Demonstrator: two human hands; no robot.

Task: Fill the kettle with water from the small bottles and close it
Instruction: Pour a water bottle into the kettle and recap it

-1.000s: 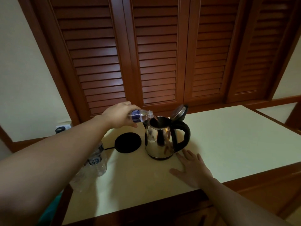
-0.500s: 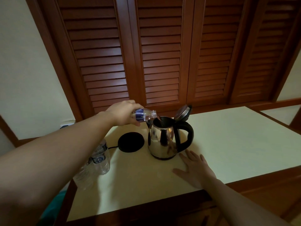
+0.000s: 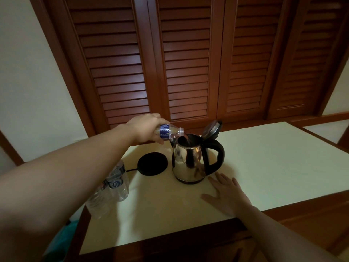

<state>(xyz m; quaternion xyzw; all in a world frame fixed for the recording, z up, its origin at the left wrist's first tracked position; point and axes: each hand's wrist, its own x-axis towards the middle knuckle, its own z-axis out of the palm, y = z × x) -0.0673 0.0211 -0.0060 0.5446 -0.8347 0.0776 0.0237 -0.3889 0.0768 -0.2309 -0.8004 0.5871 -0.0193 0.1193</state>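
The left hand (image 3: pixel 146 127) grips a small, light, likely squashy water bottle (image 3: pixel 170 131) around its middle, tipped over the open steel kettle (image 3: pixel 190 160) on the surface (image 3: pixel 264 167); right hand (image 3: pixel 229 193) rests flat, fingers released.

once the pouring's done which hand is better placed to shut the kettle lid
Probably the right hand: it lies open on the table beside the kettle, on the side of the raised lid. The left hand holds the bottle.
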